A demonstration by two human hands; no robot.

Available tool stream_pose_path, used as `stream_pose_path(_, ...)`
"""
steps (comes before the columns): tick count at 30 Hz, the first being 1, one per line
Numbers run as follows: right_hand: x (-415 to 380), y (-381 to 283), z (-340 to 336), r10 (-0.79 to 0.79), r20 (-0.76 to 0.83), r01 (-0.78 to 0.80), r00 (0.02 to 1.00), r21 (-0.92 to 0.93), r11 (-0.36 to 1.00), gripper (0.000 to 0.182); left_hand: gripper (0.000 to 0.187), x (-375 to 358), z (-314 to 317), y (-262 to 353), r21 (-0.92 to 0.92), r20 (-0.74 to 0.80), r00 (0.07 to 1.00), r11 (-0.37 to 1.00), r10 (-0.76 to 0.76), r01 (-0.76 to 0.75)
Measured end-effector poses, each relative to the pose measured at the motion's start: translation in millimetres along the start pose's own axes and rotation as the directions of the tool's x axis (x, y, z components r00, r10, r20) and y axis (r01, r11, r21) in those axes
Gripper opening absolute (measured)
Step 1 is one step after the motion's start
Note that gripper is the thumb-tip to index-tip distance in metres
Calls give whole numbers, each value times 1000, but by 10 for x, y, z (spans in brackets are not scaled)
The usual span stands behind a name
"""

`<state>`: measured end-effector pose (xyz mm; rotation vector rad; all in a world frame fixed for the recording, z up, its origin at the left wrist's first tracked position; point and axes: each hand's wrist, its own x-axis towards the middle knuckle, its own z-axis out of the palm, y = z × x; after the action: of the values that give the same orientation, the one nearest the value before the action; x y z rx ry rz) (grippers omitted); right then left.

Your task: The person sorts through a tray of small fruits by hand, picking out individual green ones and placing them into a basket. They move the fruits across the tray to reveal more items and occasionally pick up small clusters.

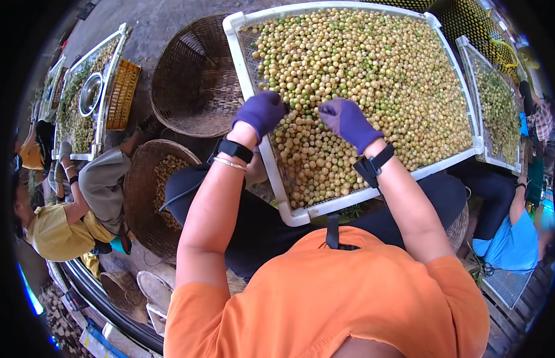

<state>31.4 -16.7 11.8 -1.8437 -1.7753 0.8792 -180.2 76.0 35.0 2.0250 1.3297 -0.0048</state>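
Far left: round silver metal bowl point(83, 95), upon a white-framed tray. Near left: brown woven basket point(139, 186), part-filled with fruit, beside our knee, presumably for easy reach. Beyond it: wide brown woven basket point(176, 65), tilted open. Our left hand point(264, 113), purple-gloved: fingers curled, contents hidden, over the tray's left side. White plastic mesh tray point(297, 218): close before us, raised rim likely retaining the small round yellow-green fruit point(385, 83) spread inside. Our right hand point(349, 122), purple-gloved: fingers bent low over fruit; grip cannot be told.
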Motion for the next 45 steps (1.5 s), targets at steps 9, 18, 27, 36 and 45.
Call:
stream_pose_path(9, 245, -38, 332, -305, 83, 314, 949, -370, 875, 17, 24, 184, 122, -172, -88, -97, 993, 994, 62, -70)
stream_pose_path(18, 120, -177, 437, -251, 89, 263, 964, -471, 842, 15, 24, -14, 89, 7, 312, 181, 983, 946, 34, -90)
stream_pose_path(27, 215, -88, 387, -47, -76, 50, 996, 35, 998, 18, 22, -8, 245, 119, 467, 175, 985, 880, 6, -89)
stream_pose_path(36, -122, 242, -181, -73, 270, -277, 960, 955, -108, 15, 16, 168, 152, -90, -43, -121, 989, 995, 87, -92)
stream_pose_path(45, -32, 65, 280, -161, 101, 187, 982, -360, 914, 13, 20, 278, 375, -35, 372, 136, 953, 878, 269, -301)
